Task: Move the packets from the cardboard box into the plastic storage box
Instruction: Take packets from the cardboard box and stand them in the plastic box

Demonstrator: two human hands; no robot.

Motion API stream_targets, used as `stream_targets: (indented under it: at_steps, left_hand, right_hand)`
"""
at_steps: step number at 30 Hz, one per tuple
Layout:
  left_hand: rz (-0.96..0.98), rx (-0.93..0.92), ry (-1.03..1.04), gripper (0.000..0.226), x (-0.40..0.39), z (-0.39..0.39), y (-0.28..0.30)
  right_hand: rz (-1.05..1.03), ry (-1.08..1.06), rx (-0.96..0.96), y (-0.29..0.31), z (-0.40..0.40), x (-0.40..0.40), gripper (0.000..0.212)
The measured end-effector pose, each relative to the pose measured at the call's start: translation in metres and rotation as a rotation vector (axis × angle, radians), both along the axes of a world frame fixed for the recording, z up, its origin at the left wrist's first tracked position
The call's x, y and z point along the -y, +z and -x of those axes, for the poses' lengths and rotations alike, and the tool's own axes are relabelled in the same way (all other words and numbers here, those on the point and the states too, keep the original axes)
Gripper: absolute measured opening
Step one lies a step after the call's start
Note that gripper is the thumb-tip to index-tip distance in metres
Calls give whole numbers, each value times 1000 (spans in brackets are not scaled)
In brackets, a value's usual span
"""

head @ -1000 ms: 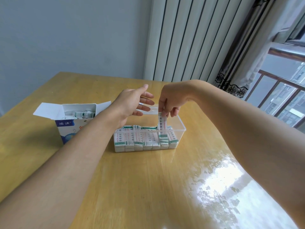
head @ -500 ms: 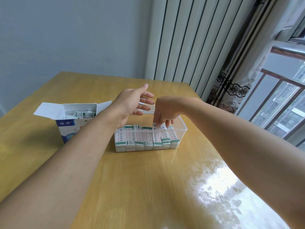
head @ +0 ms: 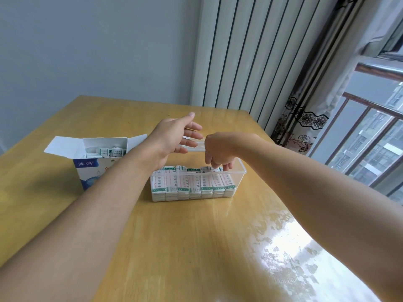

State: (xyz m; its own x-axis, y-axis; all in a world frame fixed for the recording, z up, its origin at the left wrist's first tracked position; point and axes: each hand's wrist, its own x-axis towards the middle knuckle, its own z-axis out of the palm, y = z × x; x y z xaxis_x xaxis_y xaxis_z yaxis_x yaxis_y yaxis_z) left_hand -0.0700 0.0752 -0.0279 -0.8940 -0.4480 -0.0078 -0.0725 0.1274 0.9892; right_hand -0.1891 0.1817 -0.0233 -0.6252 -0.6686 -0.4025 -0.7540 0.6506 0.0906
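1. The cardboard box (head: 91,168) stands open at the left of the desk (head: 196,247), its flaps splayed, with loose packets (head: 109,151) in a heap inside. A reach across the near flap could tip or drag the box, since it looks light and partly emptied.

2. The left hand (head: 174,138) hovers over the far left end of the plastic storage box (head: 238,171), fingers (head: 192,135) straight and spread, holding nothing. It seems to touch the clear far rim or lid there, though the see-through plastic makes that hard to confirm. If it is not steadying the box, pressure from the other hand could slide the box on the glossy desk.

3. The row of packets (head: 192,184) in the plastic box stands upright and tightly packed against the near wall. A wedged newcomer could buckle its neighbours or ride up proud of the rest.

4. The right hand (head: 219,154) dips into the right end of the plastic box, fingers (head: 226,167) curled down onto the packet tops. Whether they pinch a packet or only press it home I cannot tell. Pulling out carelessly could lift a packet back up with the fingertips.
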Motion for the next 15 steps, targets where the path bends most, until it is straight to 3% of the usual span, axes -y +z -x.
stream_targets:
  at_steps: [15]
  left_hand:
    - [0, 4, -2, 43, 1, 0, 0]
  right_hand:
    - [-33, 28, 32, 7, -10, 0, 39]
